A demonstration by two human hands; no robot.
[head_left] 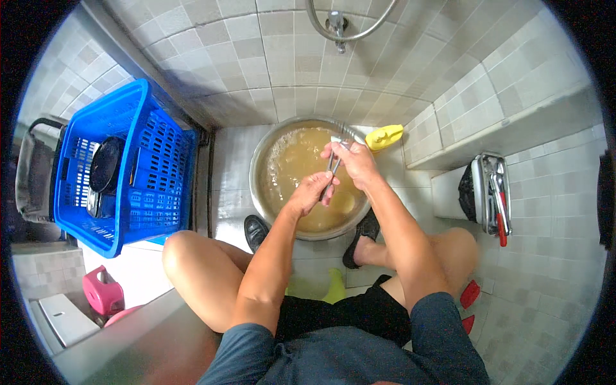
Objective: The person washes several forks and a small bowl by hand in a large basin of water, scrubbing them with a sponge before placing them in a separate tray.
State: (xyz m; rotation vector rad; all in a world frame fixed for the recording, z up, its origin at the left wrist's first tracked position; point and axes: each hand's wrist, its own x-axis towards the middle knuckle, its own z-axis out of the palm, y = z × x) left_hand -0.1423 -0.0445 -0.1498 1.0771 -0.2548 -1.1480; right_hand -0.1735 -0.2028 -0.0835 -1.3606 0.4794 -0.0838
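Note:
A round metal basin (pixel 253 178) stands on the floor between my feet. Murky yellowish water (pixel 298 159) fills much of it, with bubbles along the left side. Above the water, both hands hold a slim grey two-pronged utensil (pixel 330 165), perhaps tongs. My left hand (pixel 312 191) grips its lower end, nearer my body. Around the upper end are the fingers of my right hand (pixel 355 161), where a small white piece (pixel 336 139) shows, too small to identify. A pale round shape (pixel 344 202) appears under the water near the basin's right side.
A blue plastic basket (pixel 161 173) at left holds a black pan-like item (pixel 107 164). Behind the basin lies a yellow bottle (pixel 385 137). At right is a utensil container (pixel 479 192) with red-handled tools (pixel 500 211). A shower hose (pixel 361 36) hangs above; a pink stool (pixel 102 293) stands lower left.

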